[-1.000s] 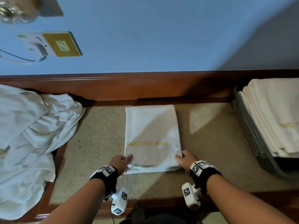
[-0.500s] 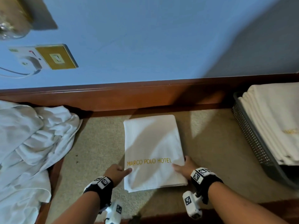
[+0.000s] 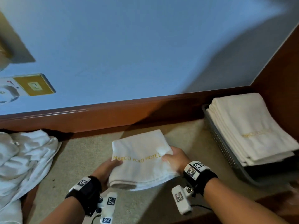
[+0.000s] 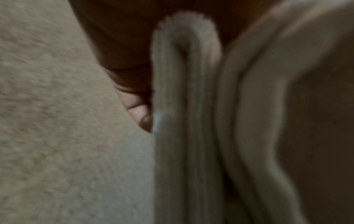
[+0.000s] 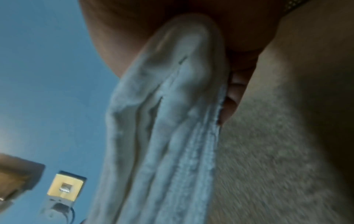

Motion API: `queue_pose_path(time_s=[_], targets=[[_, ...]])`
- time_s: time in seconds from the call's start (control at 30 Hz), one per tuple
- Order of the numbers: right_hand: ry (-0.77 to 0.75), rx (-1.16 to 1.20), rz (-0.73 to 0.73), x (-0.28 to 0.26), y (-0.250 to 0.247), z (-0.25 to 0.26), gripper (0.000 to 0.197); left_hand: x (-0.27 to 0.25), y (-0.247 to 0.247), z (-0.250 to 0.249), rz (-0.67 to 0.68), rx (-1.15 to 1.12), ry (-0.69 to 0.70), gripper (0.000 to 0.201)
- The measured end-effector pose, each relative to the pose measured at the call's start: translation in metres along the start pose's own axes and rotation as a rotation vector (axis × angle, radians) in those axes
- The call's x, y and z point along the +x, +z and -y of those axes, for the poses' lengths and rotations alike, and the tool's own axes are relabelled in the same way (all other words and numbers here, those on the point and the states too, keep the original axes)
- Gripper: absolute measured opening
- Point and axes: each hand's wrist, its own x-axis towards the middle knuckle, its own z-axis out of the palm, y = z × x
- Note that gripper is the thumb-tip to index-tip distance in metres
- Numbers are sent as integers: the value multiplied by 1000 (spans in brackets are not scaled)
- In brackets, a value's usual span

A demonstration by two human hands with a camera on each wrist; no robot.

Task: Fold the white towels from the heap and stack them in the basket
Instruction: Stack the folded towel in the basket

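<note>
The left hand (image 3: 106, 171) and the right hand (image 3: 175, 160) each grasp one side of the folded towel (image 3: 139, 160), thumbs on top and fingers under, so the layers stay together. The towel is lifted a little above the carpet (image 3: 77, 159), between the heap (image 3: 24, 160) and the basket (image 3: 226, 152). It probably goes next onto the stack (image 3: 252, 126) there.

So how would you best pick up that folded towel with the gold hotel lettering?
By its two long side edges, one hand from each side, as here: the left hand and the right hand each grip the folded towel with the thumb on top and the fingers underneath. It is a soft, layered rectangle, so holding both sides probably keeps the folds together on the way to the basket.
</note>
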Motion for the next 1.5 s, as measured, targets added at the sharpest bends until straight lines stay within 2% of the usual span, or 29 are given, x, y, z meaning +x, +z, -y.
queue_pose_path(time_s=[0.13, 0.33, 0.5, 0.63, 0.7, 0.8, 0.87, 0.9, 0.97, 1.0, 1.07, 1.2, 1.3, 1.37, 1.43, 1.5], targets=[[-58, 9, -71, -21, -75, 5, 16, -9, 71, -32, 74, 46, 73, 39], [-200, -22, -278, -59, -225, 2, 32, -13, 222, -64, 214, 123, 261, 30], [-335, -82, -493, -73, -347, -14, 37, -4, 353, -84, 340, 158, 403, 48], [-457, -73, -646, -83, -427, -16, 42, 0, 446, -93, 401, 180, 499, 32], [-477, -87, -720, -83, -462, -20, 45, 3, 483, -93, 391, 190, 523, 23], [-413, -155, -761, -71, -503, -38, 49, 15, 517, -86, 383, 220, 553, 27], [-265, -293, -701, -58, -517, -57, 50, 27, 526, -72, 346, 372, 512, 39], [-144, -401, -649, -50, -519, -71, 62, 34, 527, -62, 312, 494, 444, 48], [127, -612, -513, -36, -511, -102, 87, 48, 523, -36, 255, 775, 220, 76], [193, -674, -471, -31, -505, -115, 90, 62, 518, -23, 235, 883, 152, 88], [173, -748, -429, -19, -492, -137, 86, 88, 510, -10, 159, 1037, 185, 94], [62, -766, -280, -3, -465, -153, 83, 108, 514, -20, -6, 1331, 450, 80], [66, -784, -177, 10, -451, -158, 89, 106, 527, -26, -8, 1541, 633, 74], [81, -802, -166, 19, -444, -166, 92, 111, 535, -23, 80, 1678, 647, 71], [82, -806, -170, 24, -441, -177, 91, 117, 540, -16, 184, 1792, 578, 74], [71, -797, -167, 25, -440, -185, 92, 124, 541, -13, 222, 1804, 505, 81]])
